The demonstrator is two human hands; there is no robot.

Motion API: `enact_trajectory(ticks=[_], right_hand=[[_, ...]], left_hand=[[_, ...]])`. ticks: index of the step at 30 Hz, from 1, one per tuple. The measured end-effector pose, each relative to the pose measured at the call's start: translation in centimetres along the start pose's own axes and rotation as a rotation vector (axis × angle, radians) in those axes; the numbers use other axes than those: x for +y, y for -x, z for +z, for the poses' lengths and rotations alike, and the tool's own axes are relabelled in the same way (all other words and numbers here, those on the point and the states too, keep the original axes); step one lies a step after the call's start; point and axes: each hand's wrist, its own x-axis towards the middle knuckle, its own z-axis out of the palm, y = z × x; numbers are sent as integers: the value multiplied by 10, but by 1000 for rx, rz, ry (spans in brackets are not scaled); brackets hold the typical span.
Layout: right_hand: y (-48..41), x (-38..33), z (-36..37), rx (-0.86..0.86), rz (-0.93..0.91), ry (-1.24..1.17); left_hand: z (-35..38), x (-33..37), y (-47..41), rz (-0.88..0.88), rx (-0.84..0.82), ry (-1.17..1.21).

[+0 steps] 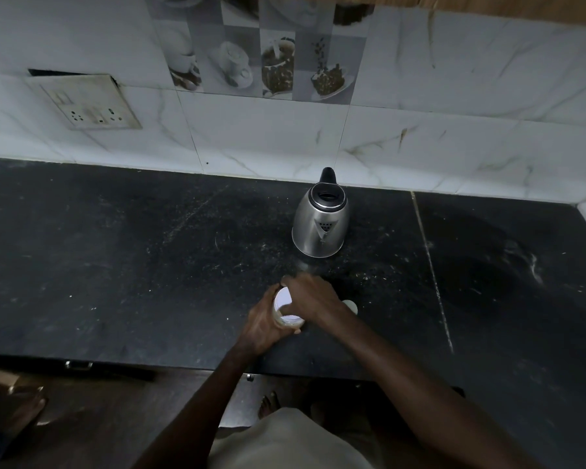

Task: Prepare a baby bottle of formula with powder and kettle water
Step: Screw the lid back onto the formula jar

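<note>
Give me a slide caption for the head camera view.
Left hand grips a white-topped container at the black counter, right hand clasps its top, steel kettle behind.

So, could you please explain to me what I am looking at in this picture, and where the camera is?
There is no machine here: a person works with bare hands, and the one picture comes from a camera worn on the head, looking forward and down, so both forearms enter from below. The left hand grips the side of a small pale container with a white top, over the black countertop. The right hand lies over its top, fingers curled at the far rim. Whether it is the bottle or a powder tub is too dim to tell. Behind stands a steel kettle, untouched. A small pale round object shows beside the right wrist.
</note>
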Motion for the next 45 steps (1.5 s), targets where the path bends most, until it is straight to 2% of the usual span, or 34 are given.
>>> enact_trajectory(ticks=[6, 10, 16, 23, 35, 40, 45], right_hand=[[1, 1, 4, 54, 42, 22], [0, -4, 7, 114, 55, 131], [7, -4, 12, -51, -19, 99], [5, 9, 9, -47, -129, 92], [1, 0, 20, 26, 18, 121], [5, 1, 18, -7, -99, 132], [5, -9, 20, 95, 1, 182]], left_hand=[[0, -1, 1, 24, -2, 23], [-1, -4, 1, 32, -2, 29], [0, -3, 1, 92, 6, 38], [1, -4, 2, 89, 29, 52], [2, -10, 0, 80, 17, 23], [3, -11, 2, 91, 25, 46], [5, -15, -2, 81, 28, 35]])
